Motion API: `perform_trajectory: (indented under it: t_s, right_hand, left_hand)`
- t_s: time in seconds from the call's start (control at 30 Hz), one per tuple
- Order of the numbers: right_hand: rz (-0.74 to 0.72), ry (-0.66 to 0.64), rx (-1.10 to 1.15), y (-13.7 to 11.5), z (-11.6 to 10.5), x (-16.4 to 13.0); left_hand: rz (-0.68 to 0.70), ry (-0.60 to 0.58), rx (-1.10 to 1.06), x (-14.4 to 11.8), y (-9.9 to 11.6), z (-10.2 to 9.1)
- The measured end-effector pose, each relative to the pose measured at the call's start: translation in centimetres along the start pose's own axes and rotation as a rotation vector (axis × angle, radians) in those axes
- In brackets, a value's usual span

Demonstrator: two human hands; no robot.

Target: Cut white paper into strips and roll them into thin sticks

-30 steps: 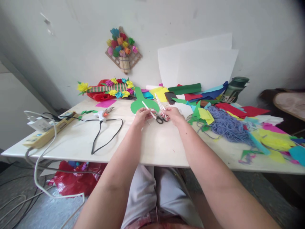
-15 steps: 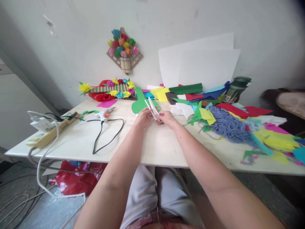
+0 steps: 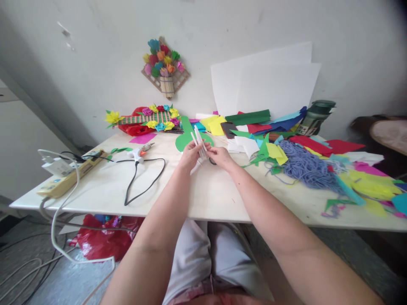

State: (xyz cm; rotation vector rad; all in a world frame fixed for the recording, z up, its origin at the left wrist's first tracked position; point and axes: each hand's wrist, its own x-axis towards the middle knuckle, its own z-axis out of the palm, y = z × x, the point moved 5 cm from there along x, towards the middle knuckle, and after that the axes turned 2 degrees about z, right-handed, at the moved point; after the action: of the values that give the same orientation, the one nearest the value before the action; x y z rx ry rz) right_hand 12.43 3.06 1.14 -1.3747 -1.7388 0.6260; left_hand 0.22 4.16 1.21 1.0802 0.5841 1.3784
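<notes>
A person's two hands meet above a pale counter (image 3: 219, 199), the white strips (image 3: 197, 139) bunched between them with their tops fanned slightly, apparently kept together so that they can be handled as one bundle. Just behind lies a green paper shape (image 3: 181, 144), while a glue gun (image 3: 137, 154) and its cord rest off to the left, likely set aside to leave working room, and blue yarn (image 3: 305, 169) is heaped on the right. The left hand (image 3: 190, 156) has its grip closed around the strips, fingers wrapped with little gap. The right hand (image 3: 221, 157) brings its fingertips together at their side; whether it pinches a strip, or the dark loop (image 3: 212, 162) just below, cannot be told.
</notes>
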Motion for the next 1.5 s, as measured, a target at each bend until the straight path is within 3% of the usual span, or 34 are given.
perform_trajectory:
  t_s: [0.23, 0.37, 0.7, 0.97, 1.1, 1.23, 1.5]
  right_hand:
    - [0.142, -0.045, -0.370, 0.8, -0.4, 0.1]
    - [0.140, -0.085, -0.450, 0.1, -0.5, -0.2]
    - [0.117, -0.011, -0.292, 0.3, -1.0, -0.1]
    - [0.133, 0.077, -0.203, 0.8, -1.7, 0.3]
    - [0.032, 0.122, -0.036, 0.7, -1.8, 0.7]
    - [0.018, 0.120, 0.044, 1.2, -1.6, 1.2]
    - [0.036, 0.081, 0.066, 1.3, -1.2, 1.0]
  left_hand:
    - [-0.035, -0.052, 0.017, -0.2, -0.7, 0.4]
    - [-0.021, -0.067, 0.034, -0.1, -0.9, 0.3]
    - [0.173, -0.058, 0.247, 0.7, 0.2, 0.0]
    - [0.082, -0.106, 0.378, 0.7, -1.5, 0.0]
    - [0.072, -0.109, 0.373, 0.8, -1.4, 0.0]
    - [0.136, -0.110, 0.409, 0.7, -0.6, -0.1]
    - [0.066, -0.111, 0.566, 0.7, -1.5, -0.5]
